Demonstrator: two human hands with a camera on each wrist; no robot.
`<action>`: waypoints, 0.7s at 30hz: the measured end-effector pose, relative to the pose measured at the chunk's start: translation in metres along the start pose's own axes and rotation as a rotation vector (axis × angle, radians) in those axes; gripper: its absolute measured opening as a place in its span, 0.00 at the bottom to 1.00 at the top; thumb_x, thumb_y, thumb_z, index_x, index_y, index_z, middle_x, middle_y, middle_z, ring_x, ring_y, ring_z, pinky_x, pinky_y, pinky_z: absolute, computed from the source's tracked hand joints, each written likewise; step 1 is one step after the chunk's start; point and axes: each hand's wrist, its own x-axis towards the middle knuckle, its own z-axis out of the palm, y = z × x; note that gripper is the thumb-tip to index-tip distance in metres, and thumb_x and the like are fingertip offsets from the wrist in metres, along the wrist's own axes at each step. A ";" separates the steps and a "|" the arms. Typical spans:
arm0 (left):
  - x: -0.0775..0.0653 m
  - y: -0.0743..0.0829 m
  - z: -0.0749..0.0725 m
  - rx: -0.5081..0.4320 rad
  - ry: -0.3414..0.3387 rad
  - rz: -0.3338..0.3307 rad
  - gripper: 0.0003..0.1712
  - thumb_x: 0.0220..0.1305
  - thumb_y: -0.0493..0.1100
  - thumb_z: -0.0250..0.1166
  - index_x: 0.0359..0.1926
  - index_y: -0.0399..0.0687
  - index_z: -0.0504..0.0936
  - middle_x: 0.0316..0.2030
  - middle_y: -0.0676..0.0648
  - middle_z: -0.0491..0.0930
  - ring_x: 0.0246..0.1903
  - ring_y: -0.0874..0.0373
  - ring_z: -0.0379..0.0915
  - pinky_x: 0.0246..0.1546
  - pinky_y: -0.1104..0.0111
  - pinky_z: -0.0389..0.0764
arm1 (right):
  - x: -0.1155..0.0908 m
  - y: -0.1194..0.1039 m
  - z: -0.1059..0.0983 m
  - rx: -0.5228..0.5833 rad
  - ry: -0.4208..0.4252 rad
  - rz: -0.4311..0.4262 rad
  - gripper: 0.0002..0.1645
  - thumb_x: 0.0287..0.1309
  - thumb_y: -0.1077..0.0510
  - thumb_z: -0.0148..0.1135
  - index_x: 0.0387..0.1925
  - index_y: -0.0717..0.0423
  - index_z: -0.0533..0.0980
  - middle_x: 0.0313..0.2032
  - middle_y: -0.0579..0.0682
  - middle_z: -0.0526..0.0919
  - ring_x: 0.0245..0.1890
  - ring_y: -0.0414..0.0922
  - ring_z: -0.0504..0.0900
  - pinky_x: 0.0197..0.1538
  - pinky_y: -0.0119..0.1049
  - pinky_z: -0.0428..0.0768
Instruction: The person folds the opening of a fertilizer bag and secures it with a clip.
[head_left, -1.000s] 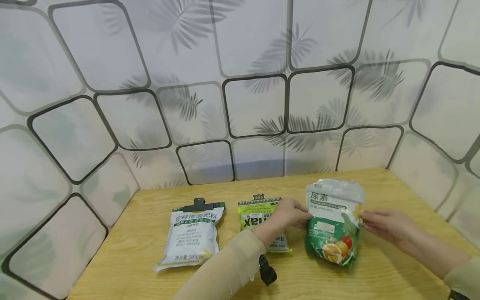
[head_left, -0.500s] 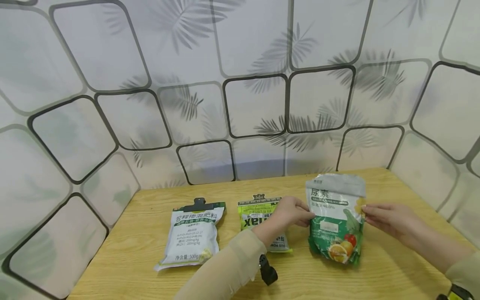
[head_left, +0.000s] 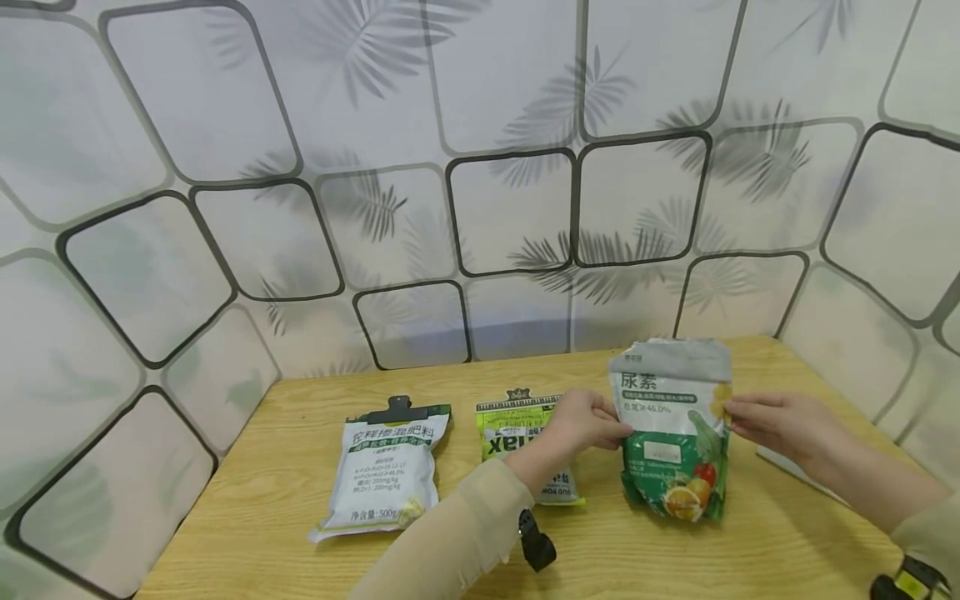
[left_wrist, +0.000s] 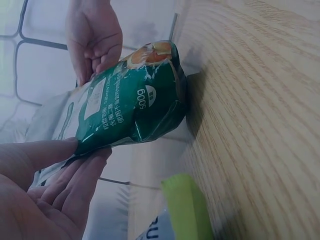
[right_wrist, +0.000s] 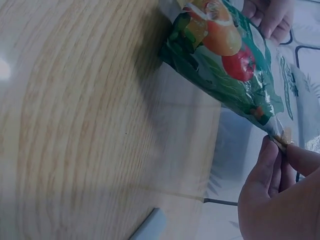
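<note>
A green and white fertilizer pouch (head_left: 671,450), printed with fruit and vegetables, is held roughly upright with its front toward me. My left hand (head_left: 573,429) pinches its left side edge between thumb and fingers. On the opposite edge, my right hand (head_left: 787,429) pinches the pouch between thumb and fingertips, seen closely in the right wrist view. The pouch's bottom (left_wrist: 175,100) is close to the tabletop in the left wrist view; whether it touches I cannot tell. Behind my left hand lies a yellow-green bag (head_left: 517,421) with a clip on top, partly hidden by the hand and forearm.
A white fertilizer bag (head_left: 390,475) with a black clip (head_left: 397,410) lies at the left of the wooden table (head_left: 247,500). A black clip-like object (head_left: 536,542) shows beside my left sleeve. Partly behind my right forearm is a flat pale object (head_left: 795,475). Patterned cloth walls surround the table.
The pouch has risen slightly and stands more upright, with its top tilted back less. My right hand has moved up a little. A flat pale object now shows behind the right forearm.
</note>
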 end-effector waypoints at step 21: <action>0.000 0.004 -0.001 0.160 0.065 0.053 0.09 0.65 0.38 0.78 0.29 0.44 0.86 0.27 0.42 0.91 0.28 0.58 0.88 0.35 0.64 0.89 | 0.000 -0.018 0.003 -0.055 -0.010 -0.035 0.23 0.79 0.65 0.57 0.34 0.38 0.88 0.35 0.32 0.89 0.37 0.30 0.89 0.45 0.24 0.88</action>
